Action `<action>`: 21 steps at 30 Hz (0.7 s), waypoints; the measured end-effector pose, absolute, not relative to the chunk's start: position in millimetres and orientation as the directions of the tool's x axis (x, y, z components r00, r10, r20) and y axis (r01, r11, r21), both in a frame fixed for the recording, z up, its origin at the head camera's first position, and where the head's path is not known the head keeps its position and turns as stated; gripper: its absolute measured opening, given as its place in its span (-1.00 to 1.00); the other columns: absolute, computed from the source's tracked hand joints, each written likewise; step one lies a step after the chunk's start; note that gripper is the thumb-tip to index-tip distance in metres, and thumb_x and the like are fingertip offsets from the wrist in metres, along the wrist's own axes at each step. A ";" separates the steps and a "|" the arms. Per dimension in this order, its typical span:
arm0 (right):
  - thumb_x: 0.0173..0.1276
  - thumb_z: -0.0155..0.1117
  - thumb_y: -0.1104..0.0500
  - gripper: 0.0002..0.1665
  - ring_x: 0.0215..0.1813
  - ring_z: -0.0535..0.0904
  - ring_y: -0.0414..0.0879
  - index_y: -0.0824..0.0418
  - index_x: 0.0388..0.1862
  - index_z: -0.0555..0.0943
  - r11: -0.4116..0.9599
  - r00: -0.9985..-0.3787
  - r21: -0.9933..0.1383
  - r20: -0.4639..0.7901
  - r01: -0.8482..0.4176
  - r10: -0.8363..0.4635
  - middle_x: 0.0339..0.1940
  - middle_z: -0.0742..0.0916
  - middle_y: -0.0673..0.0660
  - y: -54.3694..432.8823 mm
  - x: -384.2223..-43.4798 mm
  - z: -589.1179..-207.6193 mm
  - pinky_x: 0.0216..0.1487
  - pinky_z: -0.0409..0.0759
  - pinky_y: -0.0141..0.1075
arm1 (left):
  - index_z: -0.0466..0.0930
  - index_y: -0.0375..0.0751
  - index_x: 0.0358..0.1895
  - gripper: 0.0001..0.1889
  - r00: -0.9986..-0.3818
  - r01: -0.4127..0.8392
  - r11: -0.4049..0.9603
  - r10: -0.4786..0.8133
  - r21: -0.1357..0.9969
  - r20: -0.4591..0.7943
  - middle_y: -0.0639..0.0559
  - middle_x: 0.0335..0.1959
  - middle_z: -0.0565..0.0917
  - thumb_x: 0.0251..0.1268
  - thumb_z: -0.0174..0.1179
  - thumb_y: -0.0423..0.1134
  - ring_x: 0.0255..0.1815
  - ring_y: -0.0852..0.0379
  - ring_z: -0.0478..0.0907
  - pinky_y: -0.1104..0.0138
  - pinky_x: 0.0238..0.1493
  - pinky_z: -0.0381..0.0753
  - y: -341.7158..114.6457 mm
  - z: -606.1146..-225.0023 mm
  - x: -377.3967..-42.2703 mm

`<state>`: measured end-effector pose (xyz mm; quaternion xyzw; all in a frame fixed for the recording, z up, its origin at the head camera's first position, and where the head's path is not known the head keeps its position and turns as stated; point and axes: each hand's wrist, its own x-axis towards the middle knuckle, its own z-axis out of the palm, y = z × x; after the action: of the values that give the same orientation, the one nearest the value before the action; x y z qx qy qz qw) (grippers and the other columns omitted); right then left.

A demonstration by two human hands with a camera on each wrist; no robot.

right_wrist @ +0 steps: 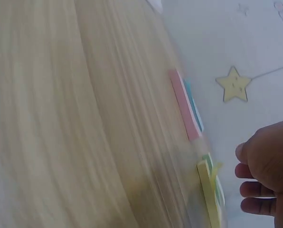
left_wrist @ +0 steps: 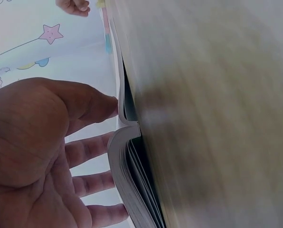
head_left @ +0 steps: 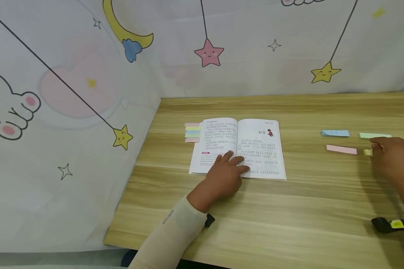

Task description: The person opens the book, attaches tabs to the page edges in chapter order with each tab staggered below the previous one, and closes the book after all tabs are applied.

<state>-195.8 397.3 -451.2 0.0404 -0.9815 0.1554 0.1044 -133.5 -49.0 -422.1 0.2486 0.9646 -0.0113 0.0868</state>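
An open book (head_left: pixel 259 149) lies on the wooden table, printed pages up. My left hand (head_left: pixel 223 177) rests on its lower middle with spread fingers, across the fold; the left wrist view shows the fingertips on the book's pages (left_wrist: pixel 115 152). Over to the right, my right hand (head_left: pixel 395 160) hovers at a yellow sticky-note pad (head_left: pixel 368 152), which it partly covers in the head view. In the right wrist view its fingers are loosely bent, apart from the pad, whose top strip (right_wrist: pixel 216 169) sticks up. Nothing shows between those fingers.
Blue (head_left: pixel 334 133), green (head_left: pixel 375 135) and pink (head_left: pixel 341 150) sticky-note pads lie near the right hand. Several coloured tabs (head_left: pixel 192 133) stick out from the book's left edge. A curtain (head_left: pixel 242 74) with printed stars hangs behind and left of the table (head_left: pixel 289 213).
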 end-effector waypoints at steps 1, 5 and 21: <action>0.51 0.06 0.41 -0.73 -0.28 0.54 0.49 0.63 0.05 0.49 0.950 -0.977 -0.296 0.207 -0.103 -0.041 -0.15 0.61 0.64 401.8 -196.7 -452.3 -0.24 0.45 0.29 | 0.59 0.24 0.35 -0.57 -0.861 0.481 0.876 0.477 0.019 -0.175 0.13 0.46 0.44 0.50 0.10 -0.18 0.55 -0.13 0.19 -0.11 0.45 0.23 -48.7 -421.9 -133.4; 0.51 0.06 0.40 -0.72 -0.24 0.52 0.58 0.65 0.03 0.46 0.946 -0.987 -0.310 0.150 -0.097 -0.052 -0.12 0.61 0.67 415.5 -197.6 -456.2 -0.20 0.43 0.33 | 0.60 0.24 0.35 -0.57 -0.863 0.477 0.878 0.474 0.024 -0.176 0.14 0.47 0.43 0.50 0.09 -0.19 0.55 -0.12 0.19 -0.11 0.46 0.22 -47.8 -422.7 -133.5; 0.42 0.23 0.38 -0.75 -0.05 0.47 0.64 0.56 -0.02 0.56 0.947 -0.981 -0.294 0.177 -0.128 -0.078 -0.07 0.60 0.67 422.3 -200.4 -473.0 -0.04 0.35 0.41 | 0.62 0.24 0.32 -0.59 -0.870 0.470 0.882 0.468 0.025 -0.154 0.14 0.45 0.46 0.51 0.10 -0.19 0.54 -0.11 0.21 -0.12 0.45 0.24 -48.4 -424.2 -133.4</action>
<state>-200.4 422.3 -473.0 0.0525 -0.9833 0.1538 0.0819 -133.4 -48.4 -424.2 0.2425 0.9670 -0.0065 0.0779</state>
